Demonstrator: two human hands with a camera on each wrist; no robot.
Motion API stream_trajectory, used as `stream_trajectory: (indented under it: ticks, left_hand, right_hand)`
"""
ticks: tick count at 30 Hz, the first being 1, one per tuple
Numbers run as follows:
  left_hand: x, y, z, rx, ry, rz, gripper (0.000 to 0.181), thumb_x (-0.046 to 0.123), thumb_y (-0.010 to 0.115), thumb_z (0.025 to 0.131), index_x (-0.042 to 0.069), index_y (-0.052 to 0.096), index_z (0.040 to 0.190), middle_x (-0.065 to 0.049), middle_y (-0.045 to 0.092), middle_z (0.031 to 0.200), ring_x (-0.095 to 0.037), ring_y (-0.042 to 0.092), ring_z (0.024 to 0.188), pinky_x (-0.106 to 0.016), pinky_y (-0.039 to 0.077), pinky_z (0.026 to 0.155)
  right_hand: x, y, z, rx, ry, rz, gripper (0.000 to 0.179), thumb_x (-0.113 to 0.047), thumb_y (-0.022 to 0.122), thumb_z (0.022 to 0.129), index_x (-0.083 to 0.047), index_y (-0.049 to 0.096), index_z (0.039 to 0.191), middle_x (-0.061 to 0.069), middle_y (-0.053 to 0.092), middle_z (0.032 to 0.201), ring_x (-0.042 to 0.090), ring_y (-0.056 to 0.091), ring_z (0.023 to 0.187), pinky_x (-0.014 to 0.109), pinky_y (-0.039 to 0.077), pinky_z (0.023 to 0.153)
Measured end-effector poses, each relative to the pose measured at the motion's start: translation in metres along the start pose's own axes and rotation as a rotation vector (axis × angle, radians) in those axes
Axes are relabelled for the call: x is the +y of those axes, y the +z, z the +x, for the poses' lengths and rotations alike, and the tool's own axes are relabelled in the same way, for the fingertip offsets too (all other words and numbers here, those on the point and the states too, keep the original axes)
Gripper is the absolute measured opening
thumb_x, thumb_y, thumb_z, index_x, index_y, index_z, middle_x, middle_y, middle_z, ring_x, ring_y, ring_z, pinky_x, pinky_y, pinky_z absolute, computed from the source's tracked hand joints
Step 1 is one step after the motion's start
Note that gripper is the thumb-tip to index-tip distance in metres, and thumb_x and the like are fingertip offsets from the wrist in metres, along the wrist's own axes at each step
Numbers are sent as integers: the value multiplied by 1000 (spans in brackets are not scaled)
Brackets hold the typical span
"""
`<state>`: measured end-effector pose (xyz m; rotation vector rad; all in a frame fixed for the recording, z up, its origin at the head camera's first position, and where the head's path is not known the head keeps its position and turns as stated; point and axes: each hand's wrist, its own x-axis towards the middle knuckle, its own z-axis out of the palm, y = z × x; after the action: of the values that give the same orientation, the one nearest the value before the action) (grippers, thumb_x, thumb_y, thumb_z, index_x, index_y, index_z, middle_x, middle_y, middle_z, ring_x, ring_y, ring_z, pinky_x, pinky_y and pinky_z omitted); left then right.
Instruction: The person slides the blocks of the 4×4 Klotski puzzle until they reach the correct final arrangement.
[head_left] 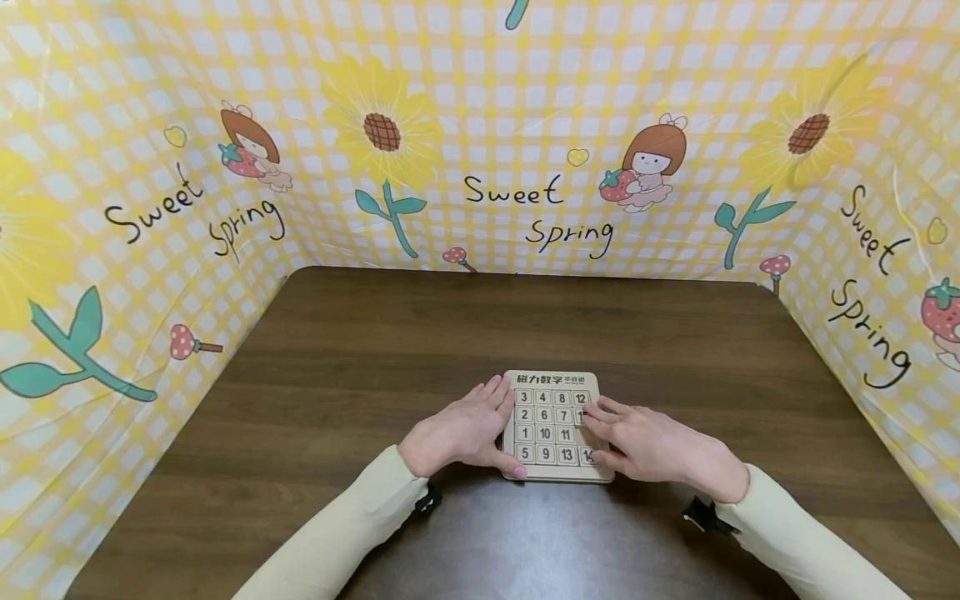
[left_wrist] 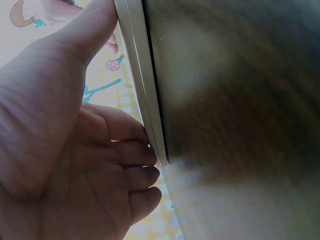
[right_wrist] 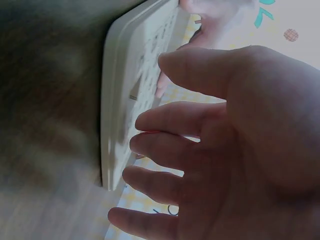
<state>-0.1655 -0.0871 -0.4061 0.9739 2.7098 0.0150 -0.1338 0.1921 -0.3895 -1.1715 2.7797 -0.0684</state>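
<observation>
A pale, square-cornered sliding number puzzle [head_left: 555,472] with dark printed numerals lies flat on the table. My left hand [head_left: 467,427] braces it at the left: fingertips lie along the upper left edge, and the thumb rests at the lower left corner. In the left wrist view its fingertips [left_wrist: 150,176] reach the board's side. My right hand [head_left: 645,437] is over the right edge, fingers extended, with fingertips at the second-row right tile, partly hiding its number. The right thumb is by tile 14 [head_left: 588,455]. Between these two tiles a gap shows in the third row.
The brown wooden table [head_left: 390,325] spreads around the puzzle. A yellow checked cloth [head_left: 487,108] with flowers and "Sweet Spring" lettering stands along the back and both sides. Dark wrist straps [head_left: 705,515] sit under the pale sleeves [head_left: 795,525].
</observation>
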Motion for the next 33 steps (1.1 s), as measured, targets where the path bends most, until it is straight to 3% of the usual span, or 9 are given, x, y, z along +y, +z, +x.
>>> stream_trajectory:
  ticks: [21, 33]
  left_hand:
    - [1, 0, -1, 0, 0, 12, 120, 77, 63, 74, -4, 22, 154, -23, 13, 163, -33, 14, 153, -42, 20, 125]
    - [2, -1, 0, -8, -12, 11, 119, 76, 63, 75, -3, 22, 154, -22, 13, 163, -33, 13, 153, -42, 18, 125]
  right_hand:
    - [-1, 1, -1, -44, 35, 37, 51, -31, 59, 96, -3, 55, 139, 19, 51, 146, 40, 45, 137, 53, 44, 107]
    - [-5, -1, -5, -26, 5, 20, 49, -33, 60, 96, -5, 59, 136, 18, 52, 145, 40, 50, 133, 53, 47, 103]
